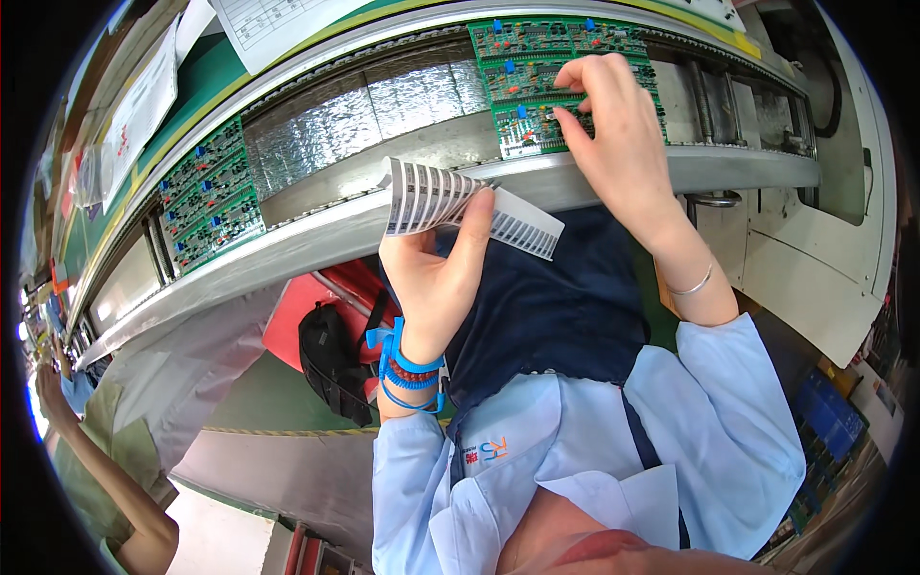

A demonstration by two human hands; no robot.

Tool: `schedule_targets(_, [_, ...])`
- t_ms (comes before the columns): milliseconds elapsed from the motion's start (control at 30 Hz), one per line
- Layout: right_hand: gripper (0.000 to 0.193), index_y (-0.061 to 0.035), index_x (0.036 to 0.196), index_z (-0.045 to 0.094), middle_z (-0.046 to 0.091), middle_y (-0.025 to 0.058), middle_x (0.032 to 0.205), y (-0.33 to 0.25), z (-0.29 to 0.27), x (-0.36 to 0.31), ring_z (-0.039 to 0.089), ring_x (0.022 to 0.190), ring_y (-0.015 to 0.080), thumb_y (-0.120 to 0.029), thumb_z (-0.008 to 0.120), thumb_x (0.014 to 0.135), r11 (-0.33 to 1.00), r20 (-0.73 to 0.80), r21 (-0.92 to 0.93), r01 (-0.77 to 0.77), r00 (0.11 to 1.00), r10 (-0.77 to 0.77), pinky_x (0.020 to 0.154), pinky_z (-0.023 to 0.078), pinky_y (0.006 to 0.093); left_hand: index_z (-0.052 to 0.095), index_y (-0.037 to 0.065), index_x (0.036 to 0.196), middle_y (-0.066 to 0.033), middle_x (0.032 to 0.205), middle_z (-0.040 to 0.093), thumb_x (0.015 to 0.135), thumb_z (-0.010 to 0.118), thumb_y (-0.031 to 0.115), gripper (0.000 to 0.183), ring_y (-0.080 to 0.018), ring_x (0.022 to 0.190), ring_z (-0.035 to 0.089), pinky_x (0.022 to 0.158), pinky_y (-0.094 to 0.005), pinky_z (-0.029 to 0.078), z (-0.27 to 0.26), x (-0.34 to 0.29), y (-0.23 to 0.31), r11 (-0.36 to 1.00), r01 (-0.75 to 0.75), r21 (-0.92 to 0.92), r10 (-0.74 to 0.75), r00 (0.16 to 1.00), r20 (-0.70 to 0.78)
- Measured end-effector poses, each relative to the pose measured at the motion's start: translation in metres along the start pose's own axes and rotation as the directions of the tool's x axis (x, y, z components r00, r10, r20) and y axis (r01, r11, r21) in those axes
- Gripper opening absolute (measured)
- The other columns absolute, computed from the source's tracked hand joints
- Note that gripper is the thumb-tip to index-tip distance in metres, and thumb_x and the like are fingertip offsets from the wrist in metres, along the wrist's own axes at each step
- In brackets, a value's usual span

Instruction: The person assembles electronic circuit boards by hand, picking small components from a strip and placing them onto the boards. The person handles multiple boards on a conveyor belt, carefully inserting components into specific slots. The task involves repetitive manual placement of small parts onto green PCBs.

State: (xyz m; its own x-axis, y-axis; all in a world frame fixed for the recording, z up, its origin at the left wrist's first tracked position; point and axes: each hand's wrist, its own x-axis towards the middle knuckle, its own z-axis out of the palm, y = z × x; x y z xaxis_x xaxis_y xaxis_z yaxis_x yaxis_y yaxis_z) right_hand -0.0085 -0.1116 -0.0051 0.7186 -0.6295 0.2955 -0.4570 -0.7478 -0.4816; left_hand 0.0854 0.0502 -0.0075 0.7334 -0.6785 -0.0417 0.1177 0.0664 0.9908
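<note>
Board [525, 84] is lying at upper centre, beneath the nearer right hand [616, 132] — thumb and fingers standing apart — while the left hand [439, 266], lower left of it, is gripping a label sheet [523, 222].

A conveyor [316, 228] crosses before the person [594, 412], bearing a left circuit board [213, 196] and, under the right hand [621, 134], a right circuit board [522, 91]. The left hand [439, 273] holds a label sheet [420, 196] at the conveyor's near edge. A bag [331, 355] lies below, to the person's left.
</note>
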Motion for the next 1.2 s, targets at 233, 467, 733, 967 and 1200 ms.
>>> schedule_targets(233, [0.024, -0.0032, 0.097, 0.05, 0.061, 0.0056, 0.078, 0.021, -0.005, 0.026, 0.056, 0.075, 0.0156, -0.007, 0.063, 0.077, 0.974, -0.117, 0.212, -0.075, 0.988, 0.101, 0.071, 0.044, 0.0285, 0.061, -0.004, 0.089, -0.0055, 0.083, 0.063, 0.077, 0.066, -0.003, 0.013, -0.0089, 0.074, 0.057, 0.067, -0.0221, 0.045, 0.0, 0.0, 0.0, 1.0, -0.017, -0.003, 0.016, 1.0, -0.004])
schedule_targets(467, [0.029, -0.0034, 0.098, 0.049, 0.061, 0.0046, 0.078, 0.029, 0.005, 0.027, 0.056, 0.074, 0.0146, -0.011, 0.066, 0.076, 0.963, -0.005, 0.182, -0.2, 0.979, 0.204, 0.07, 0.043, 0.0277, 0.061, -0.004, 0.088, -0.0052, 0.083, 0.063, 0.077, 0.066, -0.002, 0.012, -0.0089, 0.075, 0.056, 0.067, -0.0218, 0.044, 0.001, 0.0, 0.002, 1.0, -0.026, -0.005, 0.026, 1.0, 0.003])
schedule_targets(733, [0.022, -0.0024, 0.09, 0.058, 0.052, 0.0143, 0.095, 0.032, -0.006, 0.038, 0.045, 0.095, 0.0309, -0.017, 0.065, 0.075, 0.979, -0.128, 0.062, -0.193, 0.971, 0.2, 0.086, 0.036, 0.0369, 0.061, -0.003, 0.088, -0.0051, 0.082, 0.062, 0.078, 0.066, -0.002, 0.012, -0.0089, 0.074, 0.056, 0.067, -0.0219, 0.044, 0.003, -0.001, 0.002, 1.0, -0.022, 0.003, 0.022, 1.0, 0.012])
schedule_targets(967, [0.02, -0.0015, 0.075, 0.064, 0.052, 0.0152, 0.096, 0.044, 0.003, 0.053, 0.044, 0.098, 0.0329, -0.021, 0.066, 0.073, 0.962, -0.099, 0.004, -0.272, 0.958, 0.271, 0.088, 0.035, 0.0394, 0.061, -0.002, 0.091, -0.0049, 0.086, 0.063, 0.08, 0.065, 0.003, 0.012, -0.0088, 0.077, 0.056, 0.07, -0.022, 0.044, 0.004, -0.002, 0.003, 0.999, -0.043, 0.008, 0.043, 0.998, 0.035])
schedule_targets(1200, [0.023, -0.0025, 0.085, 0.059, 0.051, 0.0157, 0.097, 0.05, -0.002, 0.054, 0.043, 0.1, 0.0336, -0.021, 0.066, 0.073, 0.962, -0.153, -0.091, -0.258, 0.958, 0.243, 0.088, 0.033, 0.0414, 0.061, -0.003, 0.092, -0.0057, 0.085, 0.063, 0.079, 0.065, 0.0, 0.013, -0.0092, 0.077, 0.057, 0.07, -0.0228, 0.045, 0.013, -0.004, 0.005, 1.0, -0.01, -0.011, 0.01, 0.999, 0.044])
